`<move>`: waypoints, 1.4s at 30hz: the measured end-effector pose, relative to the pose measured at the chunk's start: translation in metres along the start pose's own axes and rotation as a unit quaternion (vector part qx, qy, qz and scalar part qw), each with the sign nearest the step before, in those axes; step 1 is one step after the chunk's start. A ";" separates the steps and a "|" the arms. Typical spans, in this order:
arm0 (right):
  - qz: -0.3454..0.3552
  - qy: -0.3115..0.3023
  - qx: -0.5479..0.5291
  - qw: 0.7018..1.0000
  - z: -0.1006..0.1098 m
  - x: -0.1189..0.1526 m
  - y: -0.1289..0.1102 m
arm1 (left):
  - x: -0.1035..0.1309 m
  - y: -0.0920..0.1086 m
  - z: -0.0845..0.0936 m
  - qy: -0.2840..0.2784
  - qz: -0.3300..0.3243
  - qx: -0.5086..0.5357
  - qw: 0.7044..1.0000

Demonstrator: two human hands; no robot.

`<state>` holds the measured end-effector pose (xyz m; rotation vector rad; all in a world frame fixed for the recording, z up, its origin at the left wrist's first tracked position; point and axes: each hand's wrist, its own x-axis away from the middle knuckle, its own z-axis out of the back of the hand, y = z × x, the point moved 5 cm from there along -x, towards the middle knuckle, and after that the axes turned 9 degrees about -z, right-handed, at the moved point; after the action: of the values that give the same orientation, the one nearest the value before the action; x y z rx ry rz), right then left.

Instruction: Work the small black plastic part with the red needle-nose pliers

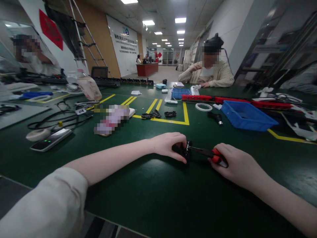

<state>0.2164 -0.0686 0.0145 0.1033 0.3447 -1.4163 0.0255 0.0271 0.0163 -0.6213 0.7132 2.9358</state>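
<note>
While the right grip is closed around the red handles of the pliers, the left grip is narrow, its thumb and fingers curled around a small black part. That part sits at the left fingertips, low over the bench, and the pliers' nose reaches it from the right grip's side. Whether the nose bites on it or only touches cannot be told at this size.

The fingertips are the worry: they lie close beside the nose, so a slip off the part's edge could pinch or jab 1 of them. With so little of the part held, a sideways pull from the right grip could twist it loose – or flick it away across the bench. Squeezing the handles too hard might mark or crack it, if it is brittle. Dark on dark green, it could also be hard to spot once dropped.

Beyond the left grip lie 3 black pieces by the yellow tape, with the phone farther left. Beyond the right grip, slightly to its right, sits the blue bin – well apart from the pliers.
</note>
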 end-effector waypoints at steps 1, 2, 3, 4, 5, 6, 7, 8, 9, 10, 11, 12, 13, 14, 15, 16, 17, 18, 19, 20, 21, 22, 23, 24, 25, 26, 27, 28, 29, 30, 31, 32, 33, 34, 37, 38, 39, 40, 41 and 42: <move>0.005 0.006 0.001 1.000 -0.001 0.000 0.001 | 0.000 0.000 0.000 0.001 -0.005 0.006 1.000; 0.010 0.010 0.001 1.000 -0.001 0.000 0.002 | 0.000 0.000 0.000 0.002 -0.010 0.008 1.000; 0.012 0.015 -0.001 1.000 -0.002 0.000 0.003 | 0.000 0.001 0.000 0.002 -0.016 0.008 1.000; 0.013 0.017 -0.003 1.000 -0.002 0.000 0.003 | 0.000 0.001 0.000 0.004 -0.023 0.005 1.000; 0.012 0.018 -0.006 1.000 -0.002 -0.001 0.004 | 0.000 0.002 0.000 0.007 -0.031 -0.001 0.999; 0.009 0.017 -0.010 1.000 -0.002 -0.001 0.004 | 0.000 0.003 0.000 0.011 -0.039 -0.009 0.999; 0.005 0.013 -0.013 1.000 -0.003 -0.001 0.005 | 0.000 0.004 0.001 0.015 -0.048 -0.021 0.999; -0.001 0.006 -0.016 1.000 -0.003 -0.001 0.005 | 0.000 0.006 0.001 0.019 -0.058 -0.038 0.997; -0.008 -0.001 -0.021 1.000 -0.004 -0.001 0.006 | -0.001 0.007 0.001 0.018 -0.070 -0.060 0.996; -0.014 -0.009 -0.026 1.000 -0.004 -0.001 0.007 | -0.001 0.008 0.001 0.015 -0.081 -0.083 0.993; -0.019 -0.016 -0.032 0.999 -0.005 -0.001 0.007 | -0.001 0.010 0.001 0.008 -0.092 -0.106 0.990; -0.024 -0.022 -0.038 0.999 -0.006 0.000 0.008 | -0.001 0.011 0.000 0.002 -0.103 -0.126 0.987; -0.027 -0.026 -0.044 0.998 -0.007 0.000 0.009 | -0.001 0.012 0.000 -0.003 -0.113 -0.142 0.983; -0.029 -0.030 -0.049 0.998 -0.007 0.000 0.009 | -0.001 0.012 0.000 -0.005 -0.121 -0.152 0.981; -0.030 -0.032 -0.053 0.998 -0.008 0.000 0.009 | -0.001 0.013 0.000 -0.003 -0.126 -0.159 0.979; -0.029 -0.033 -0.055 0.998 -0.008 0.000 0.009 | -0.001 0.013 0.000 0.001 -0.130 -0.164 0.978; -0.026 -0.032 -0.055 0.998 -0.008 0.000 0.009 | -0.001 0.013 0.000 0.004 -0.131 -0.166 0.977; -0.021 -0.028 -0.053 0.998 -0.007 0.000 0.009 | -0.001 0.013 0.000 0.005 -0.130 -0.168 0.977; -0.014 -0.021 -0.048 0.999 -0.006 0.000 0.008 | -0.001 0.012 0.000 0.003 -0.127 -0.168 0.977; -0.005 -0.010 -0.040 0.999 -0.005 0.000 0.007 | -0.002 0.012 0.000 -0.001 -0.123 -0.168 0.978; 0.007 0.005 -0.031 0.999 -0.004 0.000 0.007 | -0.002 0.011 -0.001 -0.007 -0.117 -0.167 0.979; 0.020 0.023 -0.021 0.999 -0.002 0.000 0.006 | -0.002 0.011 -0.001 -0.014 -0.111 -0.168 0.979; 0.033 0.042 -0.011 0.998 -0.001 0.001 0.005 | -0.003 0.010 -0.002 -0.021 -0.105 -0.169 0.980; 0.046 0.061 -0.002 0.997 0.001 0.001 0.006 | -0.003 0.010 -0.003 -0.028 -0.098 -0.171 0.980; 0.056 0.079 0.004 0.995 0.002 0.001 0.006 | -0.003 0.009 -0.003 -0.034 -0.092 -0.173 0.980; 0.063 0.094 0.008 0.994 0.003 0.001 0.007 | -0.004 0.009 -0.004 -0.040 -0.086 -0.176 0.980; 0.065 0.105 0.009 0.992 0.003 0.001 0.010 | -0.004 0.008 -0.004 -0.047 -0.080 -0.178 0.980; 0.063 0.112 0.009 0.992 0.003 0.001 0.012 | -0.004 0.008 -0.005 -0.053 -0.074 -0.180 0.979; 0.057 0.116 0.008 0.992 0.003 0.000 0.016 | -0.004 0.007 -0.005 -0.058 -0.070 -0.181 0.979; 0.048 0.116 0.005 0.992 0.002 -0.001 0.020 | -0.004 0.007 -0.006 -0.063 -0.067 -0.183 0.979; 0.036 0.113 0.000 0.993 0.001 -0.003 0.024 | -0.004 0.007 -0.006 -0.066 -0.065 -0.183 0.979; 0.021 0.105 -0.005 0.994 0.000 -0.005 0.029 | -0.004 0.006 -0.006 -0.068 -0.064 -0.183 0.979; 0.005 0.095 -0.009 0.995 -0.002 -0.006 0.033 | -0.003 0.006 -0.006 -0.067 -0.063 -0.183 0.979; -0.012 0.085 -0.013 0.996 -0.004 -0.008 0.037 | -0.003 0.006 -0.005 -0.066 -0.062 -0.182 0.979; -0.047 0.060 -0.011 0.997 -0.007 -0.012 0.046 | -0.003 0.006 -0.004 -0.068 -0.049 -0.181 0.980; -0.053 0.056 -0.009 0.997 -0.007 -0.013 0.047 | -0.003 0.005 -0.003 -0.071 -0.043 -0.178 0.981; -0.056 0.053 -0.008 0.997 -0.008 -0.014 0.048 | -0.003 0.005 -0.003 -0.074 -0.036 -0.173 0.981; -0.059 0.051 -0.007 0.997 -0.008 -0.014 0.049 | -0.003 0.005 -0.002 -0.077 -0.030 -0.167 0.982; -0.062 0.050 -0.006 0.997 -0.008 -0.014 0.049 | -0.003 0.005 -0.002 -0.078 -0.025 -0.161 0.983; -0.064 0.052 -0.006 0.997 -0.008 -0.014 0.049 | -0.003 0.005 -0.002 -0.078 -0.021 -0.155 0.985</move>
<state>0.2615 -0.0454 0.0049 0.1482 0.4512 -1.5381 0.0284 0.0223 0.0182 -0.4102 0.2262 3.0364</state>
